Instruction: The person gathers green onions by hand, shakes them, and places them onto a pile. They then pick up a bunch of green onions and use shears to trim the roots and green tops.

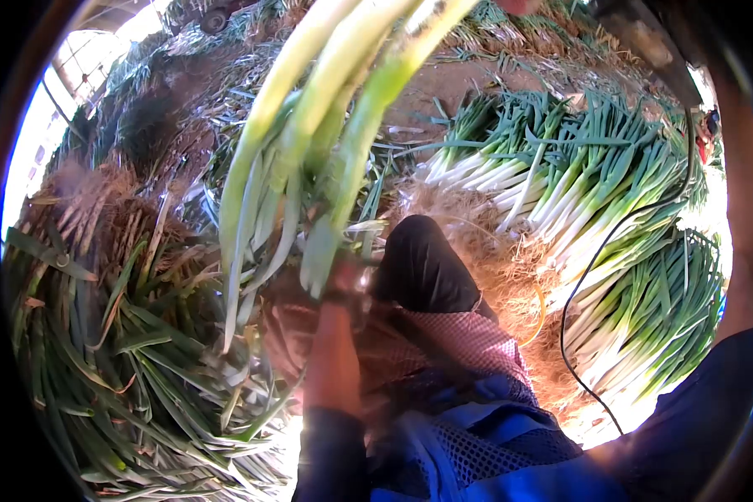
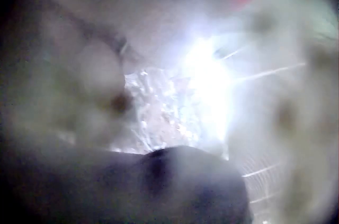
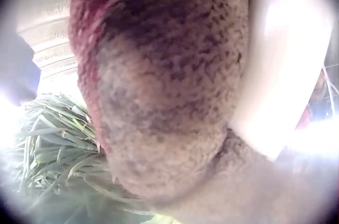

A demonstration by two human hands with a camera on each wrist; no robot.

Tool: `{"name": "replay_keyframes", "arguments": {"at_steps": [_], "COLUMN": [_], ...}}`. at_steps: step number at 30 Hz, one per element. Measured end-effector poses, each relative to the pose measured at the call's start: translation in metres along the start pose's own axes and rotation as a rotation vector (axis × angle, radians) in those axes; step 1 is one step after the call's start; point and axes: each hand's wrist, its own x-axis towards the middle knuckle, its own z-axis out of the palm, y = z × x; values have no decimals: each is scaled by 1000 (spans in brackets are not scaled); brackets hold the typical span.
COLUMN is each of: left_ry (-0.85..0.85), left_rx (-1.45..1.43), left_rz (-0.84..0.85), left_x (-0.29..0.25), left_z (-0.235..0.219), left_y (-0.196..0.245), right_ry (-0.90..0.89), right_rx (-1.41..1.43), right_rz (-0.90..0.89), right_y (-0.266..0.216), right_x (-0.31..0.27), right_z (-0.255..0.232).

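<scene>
A small bunch of green onions [image 1: 322, 100] hangs across the top of the head view, pale stalks up and green leaves down. My right hand [image 1: 519, 5] barely shows at the top edge, its arm raised along the right side. Close up in the right wrist view, that speckled, soil-dark hand [image 3: 164, 92] grips beside a thick white stalk [image 3: 288, 49]. My left hand [image 1: 347, 280] is low in front of my lap, blurred, overlapping the leaf tips; how its fingers lie I cannot tell. The left wrist view is mostly haze.
Trimmed green onions [image 1: 552, 176] lie in rows at the right, roots towards me. A heap of uncleaned ones [image 1: 84, 335] with brown roots fills the left. A black cable [image 1: 573, 309] runs down the right beside my knee [image 1: 422, 259]. Leaf litter covers the ground behind.
</scene>
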Motion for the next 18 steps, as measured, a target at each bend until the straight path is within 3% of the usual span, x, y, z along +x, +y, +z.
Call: {"name": "replay_keyframes", "arguments": {"at_steps": [4, 6, 8, 11, 13, 15, 17, 18], "left_ry": [-135, -201, -174, -39, 121, 120, 230, 230], "left_rx": [571, 632, 517, 608, 368, 177, -69, -67], "left_rz": [-405, -434, -358, -293, 95, 113, 269, 271], "left_x": [-26, -36, -68, -60, -62, -53, -18, 1], "left_z": [-14, -22, -47, -60, -72, -86, -85, -82], "left_y": [-18, 14, 107, 154, 215, 284, 293, 292], "right_ry": [17, 19, 27, 38, 45, 51, 57, 61], "right_rx": [18, 25, 32, 43, 49, 50, 53, 55], "right_rz": [1, -1, 0, -2, -5, -9, -9, -10], "right_y": [7, 10, 13, 15, 16, 16, 17, 18], "right_x": [1, 3, 5, 5, 6, 8, 8, 8], "right_z": [9, 14, 17, 21, 23, 24, 25, 25]}}
